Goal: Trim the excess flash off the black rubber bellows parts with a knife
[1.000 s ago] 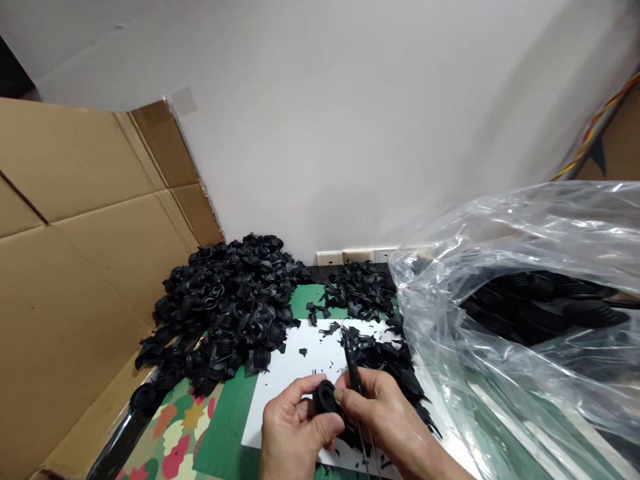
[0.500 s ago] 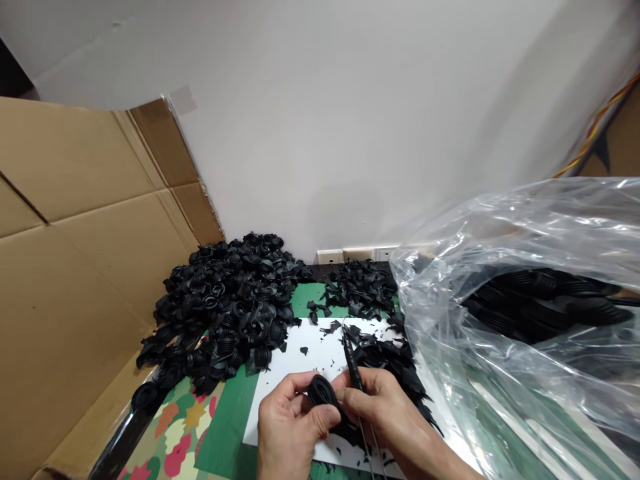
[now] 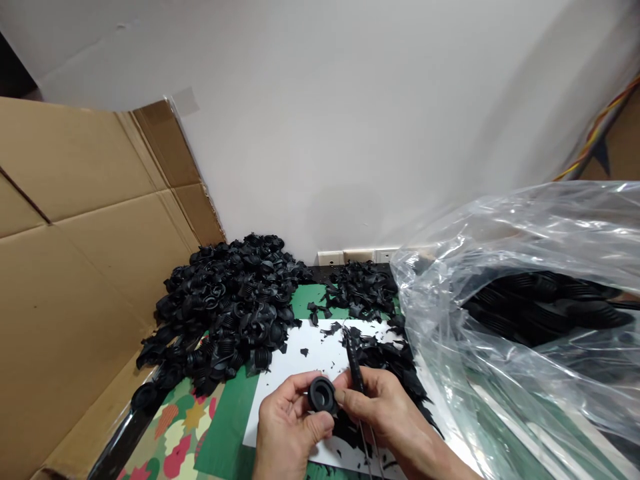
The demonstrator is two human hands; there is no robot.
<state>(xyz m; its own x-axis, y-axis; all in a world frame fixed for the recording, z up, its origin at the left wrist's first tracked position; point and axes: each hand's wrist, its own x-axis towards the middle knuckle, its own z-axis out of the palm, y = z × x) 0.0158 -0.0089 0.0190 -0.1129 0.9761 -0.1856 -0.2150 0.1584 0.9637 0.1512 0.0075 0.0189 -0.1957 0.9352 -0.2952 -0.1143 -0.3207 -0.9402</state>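
While my left hand gripped a black ring-shaped part between curled fingers and thumb, spread only as wide as the part itself, my right hand met it from the other side, thumb tip at the rim. I had that part low in the head view, just above the white sheet, its round opening turned up towards me. The right hand was nearly closed, a slim black-handled tool lodged in its grasp and pointing away; two thin metal prongs showed beneath the hand, though I could not tell how they joined the tool.

The sheet lay on a green mat, and torn black scraps covered its right side. Beyond it, near the wall, I saw another pile of scraps. A large heap of black ribbed pieces stood to the left, beside the cardboard; to the right, a clear plastic bag held more black ribbed pieces.
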